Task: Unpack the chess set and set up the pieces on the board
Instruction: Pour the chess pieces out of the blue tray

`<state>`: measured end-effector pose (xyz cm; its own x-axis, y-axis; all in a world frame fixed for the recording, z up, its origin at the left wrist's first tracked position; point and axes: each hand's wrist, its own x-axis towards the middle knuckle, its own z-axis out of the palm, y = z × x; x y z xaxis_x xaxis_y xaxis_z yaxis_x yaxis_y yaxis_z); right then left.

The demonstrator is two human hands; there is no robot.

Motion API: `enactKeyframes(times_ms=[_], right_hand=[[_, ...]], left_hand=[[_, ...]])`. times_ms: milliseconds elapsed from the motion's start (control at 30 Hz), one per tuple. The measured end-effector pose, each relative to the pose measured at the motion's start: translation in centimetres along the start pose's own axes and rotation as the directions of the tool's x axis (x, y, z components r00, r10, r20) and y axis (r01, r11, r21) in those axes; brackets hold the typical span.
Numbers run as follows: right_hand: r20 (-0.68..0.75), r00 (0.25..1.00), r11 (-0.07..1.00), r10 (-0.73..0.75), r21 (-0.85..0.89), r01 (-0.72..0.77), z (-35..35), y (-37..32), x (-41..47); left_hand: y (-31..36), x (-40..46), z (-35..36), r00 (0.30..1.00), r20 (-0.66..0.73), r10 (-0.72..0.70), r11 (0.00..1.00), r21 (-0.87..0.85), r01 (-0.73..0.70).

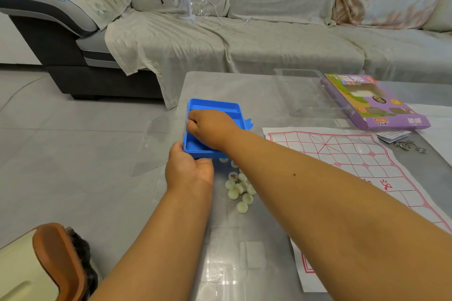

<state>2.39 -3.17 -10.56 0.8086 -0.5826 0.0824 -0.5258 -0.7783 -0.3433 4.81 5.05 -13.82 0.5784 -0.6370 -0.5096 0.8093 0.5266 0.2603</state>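
the left hand (189, 170) steadies the near corner of the shallow blue plastic tray (215, 107), its grip curled round the rim, probably so the tray stays put while the right hand (210, 127) reaches in, fingers bunched as if pinching a piece, though i cannot tell what it has. about ten small round cream chess pieces (238, 189) lie heaped on the glass tabletop (244, 85) just beside the tray, near the one white paper board with red grid lines (354, 161), which has no pieces on it yet. one purple cardboard box (376, 102) sits well apart.
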Motion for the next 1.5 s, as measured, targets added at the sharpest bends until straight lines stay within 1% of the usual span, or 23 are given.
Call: enactKeyframes(times_ms=[100,233,333,400,433,500,567,600,633,667,733,800,900,967,1133,1233,1267,1300,1333,1367,1400,1433,1500], right_hand=[[0.014,1.000,0.995,0.012,-0.102,-0.011,-0.1,0.1,0.5],[0.052,0.998,0.988,0.047,-0.152,-0.039,-0.8,0.5,1.0],[0.042,0.994,0.991,0.102,-0.087,-0.098,-0.8,1.2,1.2],[-0.033,0.996,0.996,0.084,-0.038,-0.085,-0.9,1.2,1.1],[-0.104,0.991,0.997,0.082,0.015,-0.081,-1.4,1.2,1.0],[-0.300,0.943,0.981,0.146,0.165,-0.099,-2.9,1.7,0.9],[-0.444,0.846,0.932,0.295,0.328,-0.153,-4.4,3.4,0.7],[-0.475,0.795,0.901,0.378,0.385,-0.198,-4.7,4.6,0.5],[-0.472,0.759,0.872,0.449,0.415,-0.258,-4.6,5.8,0.2],[-0.443,0.745,0.849,0.499,0.421,-0.319,-4.1,6.9,-0.3],[-0.351,0.768,0.832,0.536,0.375,-0.410,-1.8,8.6,-1.2],[-0.263,0.819,0.856,0.510,0.253,-0.452,0.6,9.2,-2.0],[-0.192,0.883,0.903,0.429,0.059,-0.426,2.6,9.1,-2.3],[-0.198,0.898,0.917,0.393,0.015,-0.398,3.1,9.0,-2.1],[-0.268,0.894,0.931,0.360,0.166,-0.325,4.0,9.5,-1.9],[-0.194,0.925,0.938,0.325,0.190,-0.290,3.7,9.5,-1.6],[-0.149,0.937,0.932,0.316,0.233,-0.278,3.4,9.3,-1.6],[-0.095,0.939,0.899,0.330,0.336,-0.282,3.1,9.2,-1.5],[-0.030,0.933,0.820,0.359,0.488,-0.300,2.8,8.9,-1.7],[0.025,0.920,0.706,0.390,0.634,-0.316,2.5,8.6,-2.0],[0.049,0.907,0.600,0.418,0.735,-0.316,2.2,8.5,-2.2],[0.056,0.896,0.523,0.440,0.796,-0.306,2.0,8.5,-2.4],[0.068,0.883,0.413,0.465,0.865,-0.284,1.7,8.8,-2.5]], left_hand=[[-0.1,0.0,0.1,1.000,0.009,-0.006,1.000,-0.004,0.006],[-0.3,-0.3,0.2,1.000,0.005,0.002,1.000,0.004,-0.002],[-0.3,-0.2,0.2,1.000,-0.005,0.016,1.000,0.026,-0.016],[-0.3,-0.1,0.2,1.000,0.010,0.024,1.000,0.019,-0.024],[-0.3,0.0,0.2,0.999,0.016,0.032,0.999,0.020,-0.033],[0.1,0.4,0.2,0.999,0.011,0.053,0.998,0.015,-0.053],[0.9,1.1,-0.1,0.997,-0.009,0.074,0.997,-0.007,-0.074],[1.3,1.4,-0.3,0.996,-0.013,0.085,0.996,-0.022,-0.085],[1.8,1.8,-0.5,0.995,-0.013,0.095,0.995,-0.033,-0.095],[2.2,2.1,-0.7,0.995,-0.015,0.103,0.994,-0.040,-0.104],[2.9,2.5,-1.0,0.993,-0.019,0.117,0.992,-0.053,-0.118],[3.1,2.8,-1.2,0.992,-0.018,0.121,0.991,-0.047,-0.122],[3.0,2.9,-1.4,0.991,-0.033,0.126,0.992,-0.027,-0.127],[3.0,3.0,-1.5,0.991,-0.031,0.127,0.992,-0.014,-0.127],[3.2,3.5,-1.7,0.992,-0.019,0.121,0.993,0.010,-0.121],[3.0,3.5,-1.7,0.994,-0.009,0.113,0.994,0.004,-0.113],[2.9,3.4,-1.6,0.994,-0.007,0.110,0.994,0.001,-0.110],[2.9,3.3,-1.6,0.994,-0.006,0.108,0.994,-0.001,-0.108],[2.9,3.2,-1.5,0.994,-0.008,0.108,0.994,-0.004,-0.108],[2.9,3.2,-1.5,0.994,-0.011,0.109,0.994,-0.006,-0.109],[3.0,3.2,-1.5,0.994,-0.013,0.108,0.994,-0.005,-0.108],[3.0,3.2,-1.5,0.994,-0.014,0.106,0.994,-0.004,-0.106],[3.0,3.2,-1.5,0.995,-0.012,0.099,0.995,-0.010,-0.099]])
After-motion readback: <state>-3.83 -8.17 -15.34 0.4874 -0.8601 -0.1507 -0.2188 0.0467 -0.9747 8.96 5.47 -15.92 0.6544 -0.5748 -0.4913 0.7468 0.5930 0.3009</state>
